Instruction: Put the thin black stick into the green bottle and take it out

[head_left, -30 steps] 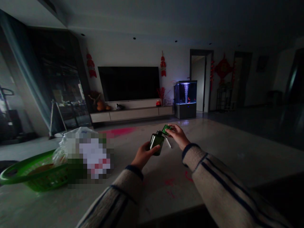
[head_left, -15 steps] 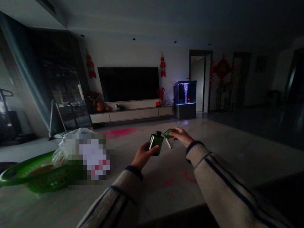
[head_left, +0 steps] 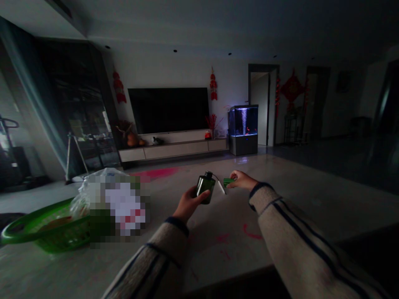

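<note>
My left hand is wrapped round a dark green, see-through bottle with a black neck, tilted slightly over the table. A small green flat-sided piece is pinched between the fingers of my right hand, to the right of the bottle and apart from it; its exact kind is unclear. Between the two, a thin pale stick slants beside the bottle. A thin dark line runs from its upper end towards the bottle's neck; whether they are joined I cannot tell.
A green plastic basket with a clear plastic bag stands on the pale table at the left, beside a blurred-out patch. Pink stains mark the tabletop. Beyond are a television and a lit fish tank.
My right hand has moved a little to the right and slightly down with the green piece, which is now turned differently. My left hand and the bottle have stayed almost in place.
</note>
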A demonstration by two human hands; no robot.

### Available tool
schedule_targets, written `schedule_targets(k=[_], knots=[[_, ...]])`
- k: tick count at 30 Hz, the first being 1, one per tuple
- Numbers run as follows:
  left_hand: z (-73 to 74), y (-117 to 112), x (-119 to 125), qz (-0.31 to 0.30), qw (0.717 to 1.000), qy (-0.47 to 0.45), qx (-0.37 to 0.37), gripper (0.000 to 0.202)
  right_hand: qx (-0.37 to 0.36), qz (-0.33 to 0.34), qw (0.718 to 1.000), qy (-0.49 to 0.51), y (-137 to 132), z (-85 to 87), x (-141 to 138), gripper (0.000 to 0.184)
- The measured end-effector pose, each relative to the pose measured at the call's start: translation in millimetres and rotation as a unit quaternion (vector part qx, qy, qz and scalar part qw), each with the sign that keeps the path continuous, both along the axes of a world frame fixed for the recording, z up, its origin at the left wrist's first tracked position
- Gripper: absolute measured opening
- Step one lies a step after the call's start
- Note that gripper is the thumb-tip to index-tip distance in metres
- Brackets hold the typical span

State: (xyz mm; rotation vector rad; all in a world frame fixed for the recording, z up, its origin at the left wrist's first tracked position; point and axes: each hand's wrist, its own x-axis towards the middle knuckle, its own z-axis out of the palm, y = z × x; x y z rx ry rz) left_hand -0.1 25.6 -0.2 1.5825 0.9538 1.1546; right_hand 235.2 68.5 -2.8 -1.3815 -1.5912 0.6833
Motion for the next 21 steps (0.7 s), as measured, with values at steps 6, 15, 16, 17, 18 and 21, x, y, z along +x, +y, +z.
schedule_targets(k=[6,15,16,17,18,21], knots=[[-0.5,0.3,0.4,0.001,1.000,-0.006,0.000,0.050,0.002,-0.007,0.991,-0.137,11.0,-12.8,10.5,0.039],[-1.5,2.4,1.4,-0.005,1.000,-0.008,-0.006,0.050,-0.056,0.013,0.978,-0.199,14.9,-24.8,18.2,0.045],[-1.2,1.9,1.6,-0.006,1.000,-0.009,-0.005,0.050,-0.061,0.018,0.978,-0.198,14.8,-25.1,18.1,0.047],[-0.8,1.2,1.7,-0.004,1.000,-0.010,-0.004,0.050,-0.064,0.021,0.978,-0.197,14.4,-25.0,17.7,0.049],[-0.3,0.4,1.7,-0.002,1.000,-0.011,-0.002,0.050,-0.066,0.023,0.978,-0.196,13.6,-24.5,16.9,0.052],[1.2,-1.1,1.8,0.004,1.000,-0.012,0.003,0.051,-0.062,0.022,0.978,-0.198,9.4,-21.4,12.1,0.063]])
